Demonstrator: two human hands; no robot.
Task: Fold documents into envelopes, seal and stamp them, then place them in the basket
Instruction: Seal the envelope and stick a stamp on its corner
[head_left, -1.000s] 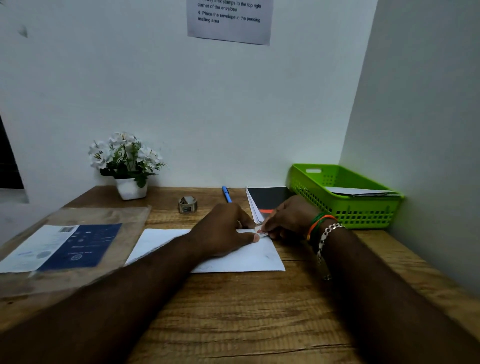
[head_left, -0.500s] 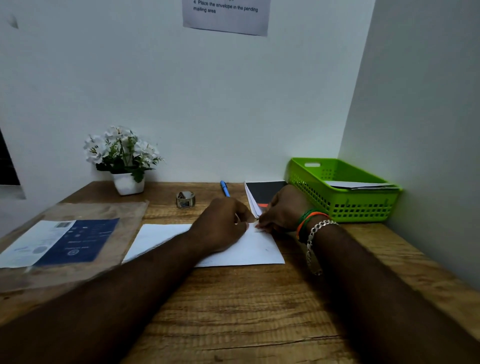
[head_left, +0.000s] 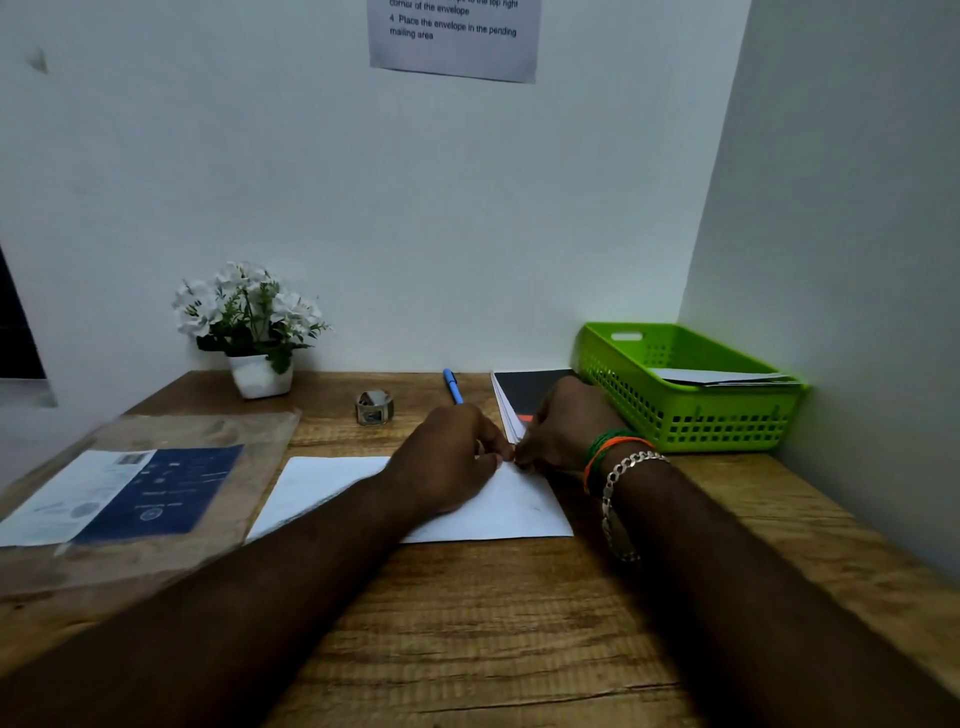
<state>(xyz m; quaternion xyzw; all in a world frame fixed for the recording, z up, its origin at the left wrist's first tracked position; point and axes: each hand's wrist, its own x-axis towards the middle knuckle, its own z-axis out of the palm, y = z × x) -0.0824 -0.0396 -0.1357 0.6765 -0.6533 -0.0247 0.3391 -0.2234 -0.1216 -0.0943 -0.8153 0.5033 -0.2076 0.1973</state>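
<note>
Both hands at the white envelope's (head_left: 498, 512) top right corner, frame centre.
Left hand (head_left: 449, 460) and right hand (head_left: 563, 428) curled, fingertips meeting there; grasp unclear. Green basket (head_left: 685, 410) right.

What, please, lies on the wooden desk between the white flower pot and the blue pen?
In the head view, a small metallic tape roll stands between the white flower pot and the blue pen; otherwise bare wooden desk.

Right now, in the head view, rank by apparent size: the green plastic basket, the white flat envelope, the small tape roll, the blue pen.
1. White flat envelope
2. Green plastic basket, nearly alike
3. Small tape roll
4. Blue pen, partly hidden
</note>
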